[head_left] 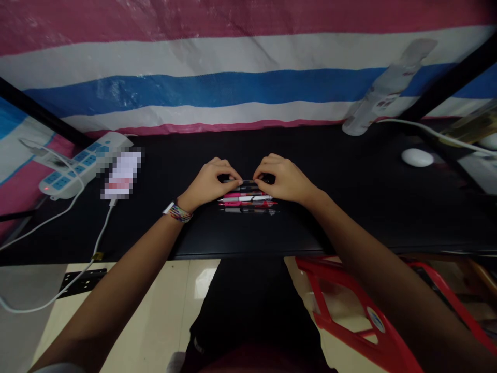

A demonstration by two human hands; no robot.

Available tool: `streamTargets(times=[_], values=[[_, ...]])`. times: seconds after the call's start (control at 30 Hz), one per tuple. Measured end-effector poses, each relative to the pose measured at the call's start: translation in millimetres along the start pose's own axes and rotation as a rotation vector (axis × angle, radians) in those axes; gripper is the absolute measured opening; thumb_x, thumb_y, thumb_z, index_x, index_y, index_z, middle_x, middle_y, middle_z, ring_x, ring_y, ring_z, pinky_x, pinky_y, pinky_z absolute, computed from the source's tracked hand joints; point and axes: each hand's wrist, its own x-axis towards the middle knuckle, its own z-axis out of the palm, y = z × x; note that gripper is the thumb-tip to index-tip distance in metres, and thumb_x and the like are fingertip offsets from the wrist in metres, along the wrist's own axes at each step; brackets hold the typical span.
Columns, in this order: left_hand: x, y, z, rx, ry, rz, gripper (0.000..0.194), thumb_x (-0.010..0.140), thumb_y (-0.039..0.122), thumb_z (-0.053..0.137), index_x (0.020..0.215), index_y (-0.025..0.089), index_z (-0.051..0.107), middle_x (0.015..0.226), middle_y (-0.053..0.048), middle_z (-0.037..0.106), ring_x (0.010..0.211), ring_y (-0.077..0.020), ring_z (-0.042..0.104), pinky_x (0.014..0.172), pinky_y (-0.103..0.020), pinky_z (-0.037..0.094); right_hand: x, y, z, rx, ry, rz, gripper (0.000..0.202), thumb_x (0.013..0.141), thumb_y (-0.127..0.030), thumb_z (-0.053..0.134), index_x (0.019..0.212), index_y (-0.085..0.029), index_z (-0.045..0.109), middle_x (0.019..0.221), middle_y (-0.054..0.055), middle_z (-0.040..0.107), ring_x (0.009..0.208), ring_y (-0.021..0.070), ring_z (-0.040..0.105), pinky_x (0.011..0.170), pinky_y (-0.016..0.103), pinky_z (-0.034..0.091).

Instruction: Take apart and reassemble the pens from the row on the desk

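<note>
My left hand (213, 180) and my right hand (282, 179) face each other over a black table. Their fingertips pinch the two ends of a thin dark pen (247, 181), the farthest of a row of pens lying side by side. Nearer to me in the row are a pink pen (233, 195), a white pen (248, 198), a red pen (248, 204) and a dark, see-through pen (248, 211). Fingers partly cover the far pens. A woven band (180, 212) circles my left wrist.
At the left are a white power strip (83, 163), a blurred-out phone (122, 175) and a white cable (104, 228). A clear bottle (384, 93) and a white rounded object (417, 157) stand at the right. Below the table's front edge is a red plastic stool (349, 295).
</note>
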Motion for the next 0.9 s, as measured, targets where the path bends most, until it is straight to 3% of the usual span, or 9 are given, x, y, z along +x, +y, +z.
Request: streamTargets(times=[0.23,0.9], values=[[-0.2,1.4,-1.4,0.016,-0.038,0.002,0.008,0.097,0.031,0.083,0.097,0.027,0.090,0.086,-0.001,0.077,0.089,-0.0221,0.068,0.095,-0.041,0.050,0.8,-1.6,-2.9,0.028,-0.053,-0.008,0.016,0.096,-0.016,0.067,0.091,-0.020,0.081,0.091,0.008,0.076,0.087,0.0245,0.065,0.084,0.038,0.050],[0.1,3.9,-1.8,-0.023,-0.050,-0.020,0.015,0.097,0.037,0.078,0.090,0.027,0.088,0.086,-0.003,0.080,0.090,-0.0245,0.069,0.095,-0.044,0.050,-1.3,1.0,-9.0,0.086,-0.044,0.029,0.013,0.092,-0.017,0.069,0.087,-0.020,0.081,0.088,0.007,0.075,0.086,0.0243,0.067,0.080,0.038,0.051]])
